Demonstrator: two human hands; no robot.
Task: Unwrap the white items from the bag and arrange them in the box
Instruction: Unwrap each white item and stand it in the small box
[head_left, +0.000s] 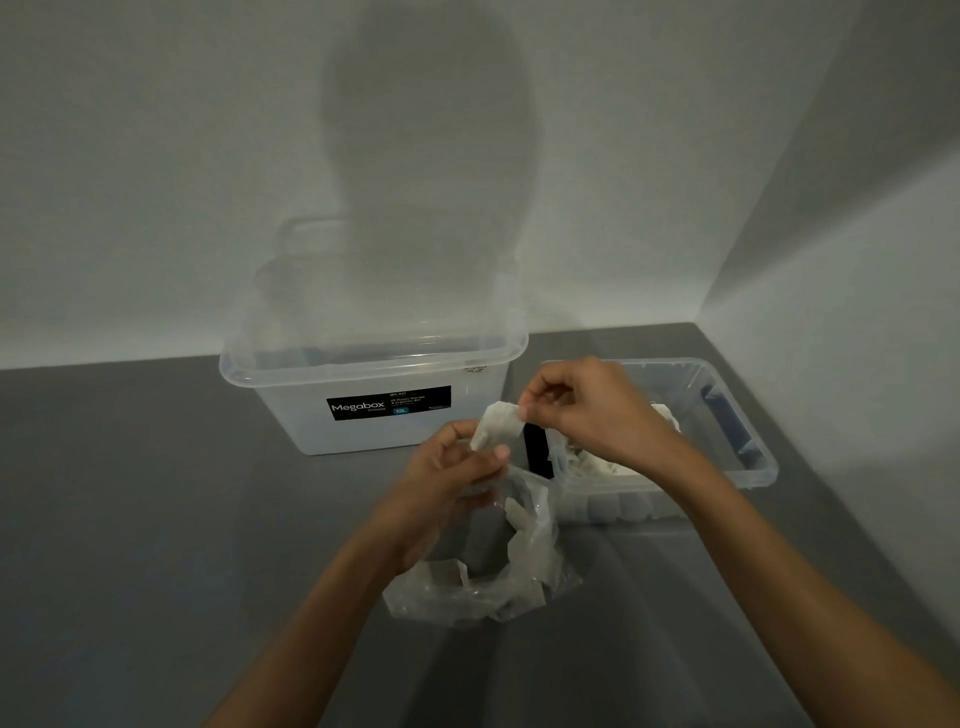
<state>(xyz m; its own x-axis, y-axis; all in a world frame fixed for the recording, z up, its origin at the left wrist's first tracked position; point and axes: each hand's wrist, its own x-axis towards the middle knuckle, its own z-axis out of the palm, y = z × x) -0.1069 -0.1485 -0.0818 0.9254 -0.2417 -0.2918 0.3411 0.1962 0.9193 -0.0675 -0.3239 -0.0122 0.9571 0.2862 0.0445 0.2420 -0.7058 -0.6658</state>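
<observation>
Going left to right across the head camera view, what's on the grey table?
Lidded storage box → plastic bag → open box. The white item held by the left hand and right hand overlaps the bag, so it's left out.

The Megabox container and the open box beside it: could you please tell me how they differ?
The Megabox container has its lid on; the open box has none. The Megabox container shows a black label on its front; the open box shows a blue fitting on its right wall. The open box holds white items; the Megabox container's contents cannot be told. Both are clear plastic on the grey surface.
</observation>
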